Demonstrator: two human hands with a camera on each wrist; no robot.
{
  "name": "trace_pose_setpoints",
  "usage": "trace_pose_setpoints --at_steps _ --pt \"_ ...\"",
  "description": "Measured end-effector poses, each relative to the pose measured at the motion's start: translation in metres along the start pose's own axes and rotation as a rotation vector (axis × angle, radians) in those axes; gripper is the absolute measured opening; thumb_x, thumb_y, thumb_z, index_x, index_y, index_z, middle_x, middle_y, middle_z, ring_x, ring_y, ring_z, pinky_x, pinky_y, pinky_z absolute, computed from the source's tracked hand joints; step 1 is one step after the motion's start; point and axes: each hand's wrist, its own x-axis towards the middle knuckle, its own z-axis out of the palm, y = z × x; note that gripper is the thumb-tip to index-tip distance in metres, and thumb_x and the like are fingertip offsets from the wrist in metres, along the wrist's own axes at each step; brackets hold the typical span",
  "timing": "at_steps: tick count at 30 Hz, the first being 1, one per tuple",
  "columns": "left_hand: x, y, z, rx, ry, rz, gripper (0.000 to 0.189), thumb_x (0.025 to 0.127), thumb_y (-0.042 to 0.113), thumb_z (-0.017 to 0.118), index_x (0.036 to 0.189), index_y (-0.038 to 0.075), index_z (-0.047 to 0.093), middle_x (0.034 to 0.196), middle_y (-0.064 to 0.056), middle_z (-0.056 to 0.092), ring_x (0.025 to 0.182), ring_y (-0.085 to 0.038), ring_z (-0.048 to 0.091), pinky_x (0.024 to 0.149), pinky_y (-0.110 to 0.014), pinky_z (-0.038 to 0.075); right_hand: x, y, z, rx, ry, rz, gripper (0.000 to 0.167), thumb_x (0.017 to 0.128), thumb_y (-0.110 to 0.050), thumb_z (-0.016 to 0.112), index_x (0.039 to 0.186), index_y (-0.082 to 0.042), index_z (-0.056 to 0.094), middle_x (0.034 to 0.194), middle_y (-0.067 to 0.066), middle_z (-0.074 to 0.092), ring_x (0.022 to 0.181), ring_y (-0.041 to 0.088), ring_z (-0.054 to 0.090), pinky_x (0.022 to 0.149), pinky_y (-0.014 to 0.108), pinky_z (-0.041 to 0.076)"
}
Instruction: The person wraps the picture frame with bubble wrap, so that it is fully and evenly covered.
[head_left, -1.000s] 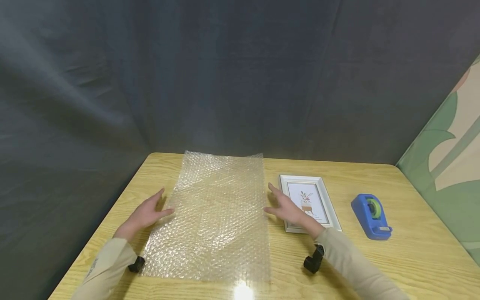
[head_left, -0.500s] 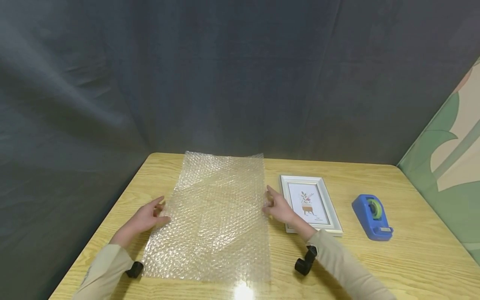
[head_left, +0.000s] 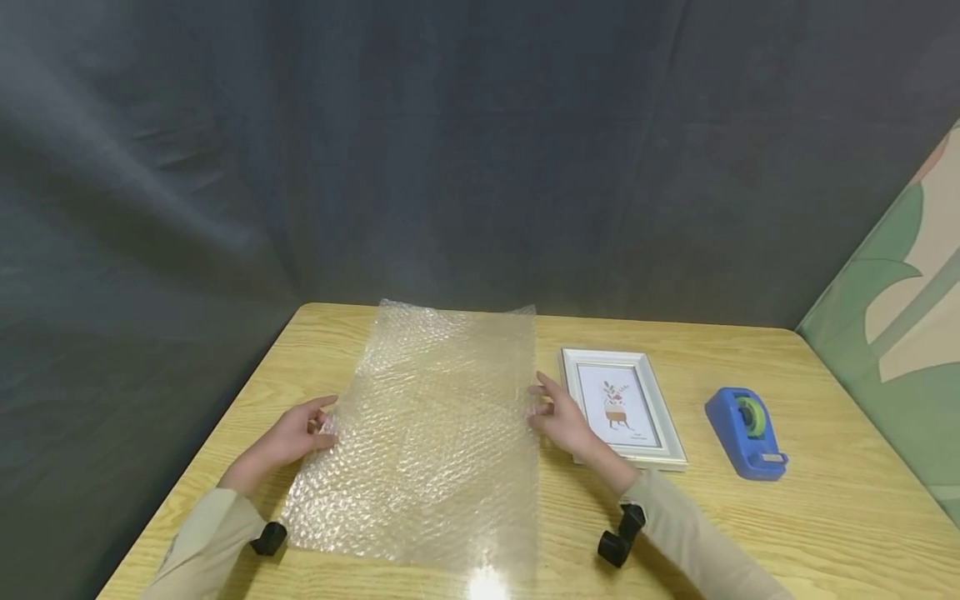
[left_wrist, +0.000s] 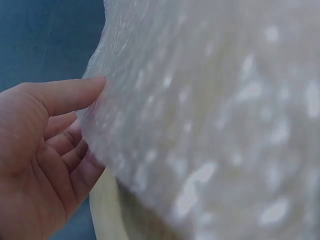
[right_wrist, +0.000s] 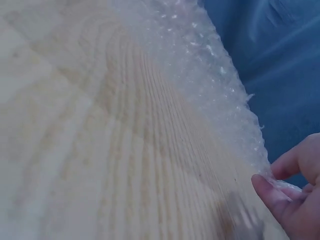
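A clear sheet of bubble wrap (head_left: 435,425) lies spread over the wooden table, its far edge reaching the table's back edge. My left hand (head_left: 292,435) pinches its left edge between thumb and fingers; in the left wrist view the thumb lies on top and the other fingers curl underneath. On the opposite side my right hand (head_left: 562,417) pinches the right edge, and the right wrist view shows thumb and finger meeting on the wrap's border. A white picture frame (head_left: 622,406) with a plant drawing lies flat just right of my right hand, whose wrist overlaps its lower left corner.
A blue tape dispenser (head_left: 746,433) with a green roll stands right of the picture frame. Dark curtain (head_left: 480,158) hangs behind and to the left of the wooden table (head_left: 810,517). A patterned panel (head_left: 907,350) borders it on the right.
Both hands have gone from spread fingers beside the bubble wrap to pinching its side edges. The wrap's far end has shifted slightly right. Picture frame and tape dispenser stay put.
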Motion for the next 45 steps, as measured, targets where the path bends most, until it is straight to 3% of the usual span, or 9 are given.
trace_pose_setpoints --at_steps 5,15,21,26,33,39,45 --pt "0.011 0.006 -0.002 0.053 -0.003 0.025 0.065 0.08 0.002 0.065 0.135 -0.008 0.032 0.088 -0.011 0.047 0.058 -0.012 0.036 0.046 -0.023 0.037 -0.014 -0.006 -0.001 0.059 0.023 -0.004 0.077 0.08 0.011 0.055 0.143 0.003 0.011 0.132 0.025 0.04 0.093 0.029 0.058 0.065 0.02 0.051" --pt "0.034 0.018 -0.002 0.147 0.0 0.024 0.056 0.083 0.003 0.062 0.134 -0.004 0.038 0.102 -0.019 0.052 0.073 -0.019 0.048 0.056 -0.028 0.044 -0.039 -0.003 0.006 0.137 0.122 -0.055 0.087 0.073 0.018 0.058 0.142 0.006 0.007 0.123 0.03 0.044 0.079 0.023 0.059 0.063 0.02 0.053" --pt "0.037 0.017 -0.003 0.156 0.008 0.008 0.052 0.085 0.003 0.059 0.133 -0.005 0.039 0.107 -0.023 0.052 0.082 -0.024 0.053 0.06 -0.029 0.047 -0.048 -0.002 0.013 0.157 0.134 -0.044 0.089 0.072 0.018 0.059 0.142 0.007 0.005 0.123 0.031 0.043 0.076 0.023 0.059 0.063 0.023 0.054" --pt "0.028 0.011 -0.003 0.172 0.022 -0.015 0.051 0.089 0.011 0.055 0.134 -0.006 0.036 0.109 -0.022 0.052 0.086 -0.025 0.055 0.062 -0.03 0.049 -0.047 -0.003 0.012 0.104 0.151 -0.031 0.085 0.074 0.016 0.057 0.141 0.009 0.005 0.127 0.035 0.037 0.087 0.033 0.059 0.066 0.027 0.054" --pt "-0.002 0.002 -0.006 0.149 0.015 -0.048 0.058 0.089 0.02 0.058 0.133 -0.009 0.034 0.105 -0.02 0.052 0.088 -0.026 0.054 0.066 -0.033 0.048 -0.029 -0.003 -0.003 -0.034 0.15 0.004 0.081 0.079 0.008 0.056 0.14 0.011 0.003 0.133 0.036 0.031 0.099 0.039 0.056 0.077 0.033 0.053" --pt "-0.018 -0.001 -0.007 0.106 0.01 -0.035 0.056 0.087 0.016 0.06 0.13 -0.012 0.037 0.087 -0.009 0.054 0.07 -0.014 0.049 0.056 -0.026 0.043 -0.014 0.002 -0.015 -0.032 0.147 0.038 0.077 0.082 0.009 0.051 0.14 0.011 0.0 0.131 0.034 0.035 0.098 0.038 0.056 0.071 0.028 0.054" --pt "-0.02 0.001 -0.008 0.114 0.048 -0.015 0.048 0.086 0.006 0.06 0.126 -0.012 0.043 0.082 -0.007 0.053 0.063 -0.011 0.044 0.05 -0.023 0.04 -0.013 0.006 -0.014 -0.001 0.146 0.031 0.074 0.082 0.01 0.05 0.14 0.012 0.004 0.127 0.034 0.04 0.092 0.036 0.058 0.065 0.019 0.051"
